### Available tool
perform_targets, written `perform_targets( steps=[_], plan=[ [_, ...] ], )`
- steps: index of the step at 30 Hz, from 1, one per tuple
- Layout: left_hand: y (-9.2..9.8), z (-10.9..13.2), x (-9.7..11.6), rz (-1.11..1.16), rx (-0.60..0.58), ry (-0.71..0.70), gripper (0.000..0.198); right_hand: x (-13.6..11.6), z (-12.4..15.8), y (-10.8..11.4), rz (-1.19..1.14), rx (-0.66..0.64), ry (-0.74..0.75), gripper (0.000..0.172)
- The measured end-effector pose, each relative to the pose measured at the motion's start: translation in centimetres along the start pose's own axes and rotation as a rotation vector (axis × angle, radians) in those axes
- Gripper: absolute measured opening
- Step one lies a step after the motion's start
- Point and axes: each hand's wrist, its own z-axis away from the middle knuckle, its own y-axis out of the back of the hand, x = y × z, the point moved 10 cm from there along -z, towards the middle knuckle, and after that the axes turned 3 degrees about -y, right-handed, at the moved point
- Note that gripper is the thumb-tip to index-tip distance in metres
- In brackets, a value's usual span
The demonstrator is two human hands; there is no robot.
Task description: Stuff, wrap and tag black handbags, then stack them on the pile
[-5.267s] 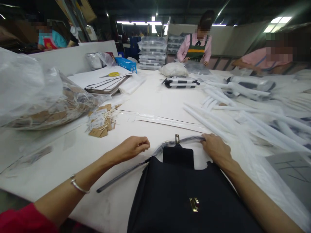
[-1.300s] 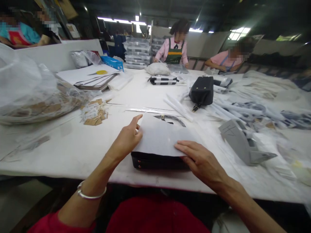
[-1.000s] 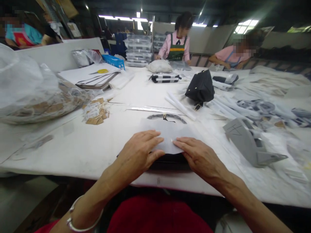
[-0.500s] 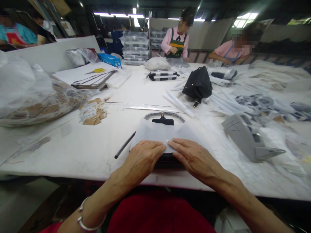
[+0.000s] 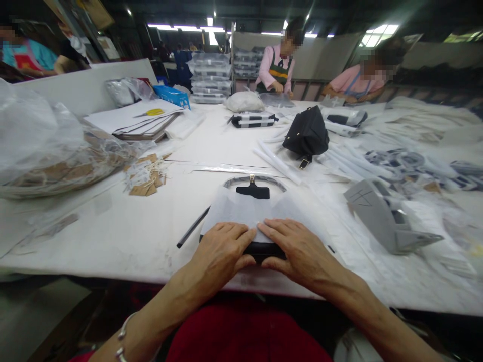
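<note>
A black handbag (image 5: 260, 250) lies flat in front of me, its top side mostly covered by a sheet of white tissue paper (image 5: 241, 208). Its wrapped handle (image 5: 230, 182) and a black strap tab (image 5: 252, 191) with a gold buckle stick out at the far side. My left hand (image 5: 226, 246) and my right hand (image 5: 292, 246) grip the near edge, fingers on the paper and thumbs down at the front. Left of the bag rests a dark, thin strip (image 5: 192, 228), its far end at the paper.
A second black bag (image 5: 307, 131) sits beyond, beside white wrapped tubes (image 5: 277, 162). Paper tags (image 5: 147, 176) and a plastic sack (image 5: 45, 141) are on the left. A grey holder (image 5: 377, 216) stands right. Yellow scissors (image 5: 154, 112) lie on stacked sheets. Co-workers (image 5: 277, 65) stand across the table.
Both thumbs have moved down from the paper to the bag's front edge, and the hands have spread slightly. More of the black near edge shows. The paper stays over the bag.
</note>
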Motion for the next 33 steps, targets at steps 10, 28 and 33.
perform_targets(
  steps=[10,28,33],
  plan=[
    [-0.3,-0.3,0.6,-0.162,-0.056,0.01,0.037,-0.3,-0.3,-0.2,-0.044,0.001,0.003,0.066],
    [-4.3,0.0,0.8,0.04,0.009,-0.061,0.044,-0.1,0.3,-2.6,0.036,-0.054,-0.151,0.066],
    [-5.2,0.0,0.7,0.048,-0.07,-0.03,0.03,-0.2,0.0,-3.3,0.089,-0.1,-0.151,0.06]
  ],
)
